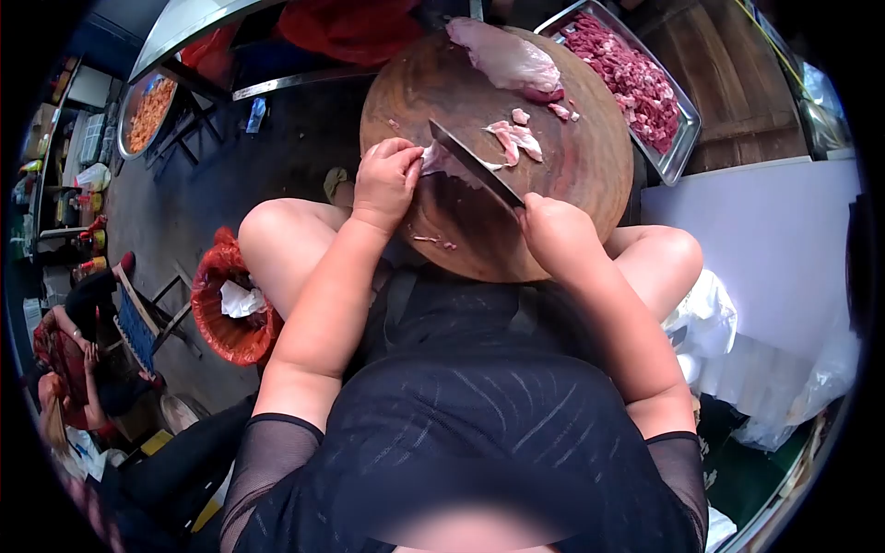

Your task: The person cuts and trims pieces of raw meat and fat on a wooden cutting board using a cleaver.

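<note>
A round wooden chopping block (572, 166) stands before my knees. My right hand (556, 230) grips the handle of a cleaver (475, 164), its dark blade slanting up and left over the block. At the block's left side, my left hand (387, 180) pinches the end of a pale piece of meat (437, 160). That piece runs beside and partly behind the blade; I cannot tell whether the edge touches it. A large pale slab of meat (505, 55) lies at the block's far edge. Whitish trimmings (516, 141) sit right of the blade, and small scraps (435, 242) near the front left.
A metal tray (680, 161) heaped with cut red meat (622, 78) stands at the far right. A bin lined with a red bag (210, 323) is by my left knee. A bowl of orange pieces (150, 115) stands far left. Another person (74, 359) sits at lower left.
</note>
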A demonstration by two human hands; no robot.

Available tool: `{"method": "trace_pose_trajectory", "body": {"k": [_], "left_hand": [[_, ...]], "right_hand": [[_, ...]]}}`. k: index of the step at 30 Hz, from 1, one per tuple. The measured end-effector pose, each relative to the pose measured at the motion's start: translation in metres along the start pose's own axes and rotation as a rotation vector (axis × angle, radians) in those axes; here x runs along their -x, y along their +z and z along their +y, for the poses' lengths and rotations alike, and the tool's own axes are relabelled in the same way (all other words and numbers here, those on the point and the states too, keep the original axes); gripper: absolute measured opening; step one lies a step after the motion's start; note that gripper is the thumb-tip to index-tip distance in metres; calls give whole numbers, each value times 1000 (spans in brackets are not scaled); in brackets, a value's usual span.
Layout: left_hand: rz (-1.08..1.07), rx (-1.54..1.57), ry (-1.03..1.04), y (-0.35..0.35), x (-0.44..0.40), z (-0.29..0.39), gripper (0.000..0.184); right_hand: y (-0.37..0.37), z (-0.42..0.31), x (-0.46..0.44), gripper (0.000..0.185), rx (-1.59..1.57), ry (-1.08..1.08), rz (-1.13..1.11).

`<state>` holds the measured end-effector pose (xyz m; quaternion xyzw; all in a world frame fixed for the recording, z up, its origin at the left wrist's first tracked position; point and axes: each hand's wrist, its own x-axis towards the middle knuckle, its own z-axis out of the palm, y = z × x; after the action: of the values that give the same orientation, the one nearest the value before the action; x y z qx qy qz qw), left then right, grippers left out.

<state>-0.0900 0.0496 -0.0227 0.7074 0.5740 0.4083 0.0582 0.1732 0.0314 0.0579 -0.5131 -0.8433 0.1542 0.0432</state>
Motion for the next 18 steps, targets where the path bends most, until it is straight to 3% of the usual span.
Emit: {"method": "trace_pose_trajectory", "body": {"k": [5, 7, 9, 12, 15, 18], "left_hand": [[138, 1, -56, -7, -7, -4, 12], [146, 24, -81, -15, -13, 1, 12], [148, 42, -80, -14, -13, 3, 11], [54, 17, -22, -1, -10, 0, 13], [-194, -52, -15, 20, -7, -6, 19], [-145, 36, 16, 31, -6, -6, 22]], "right_hand": [[-34, -18, -7, 19, -10, -9, 0], [-49, -39, -10, 16, -61, -23, 205], [-40, -37, -20, 16, -86, -59, 258], [4, -14, -31, 15, 123, -53, -77], [8, -16, -31, 16, 109, -24, -78], [2, -27, -33, 11, 150, -32, -133]]}}
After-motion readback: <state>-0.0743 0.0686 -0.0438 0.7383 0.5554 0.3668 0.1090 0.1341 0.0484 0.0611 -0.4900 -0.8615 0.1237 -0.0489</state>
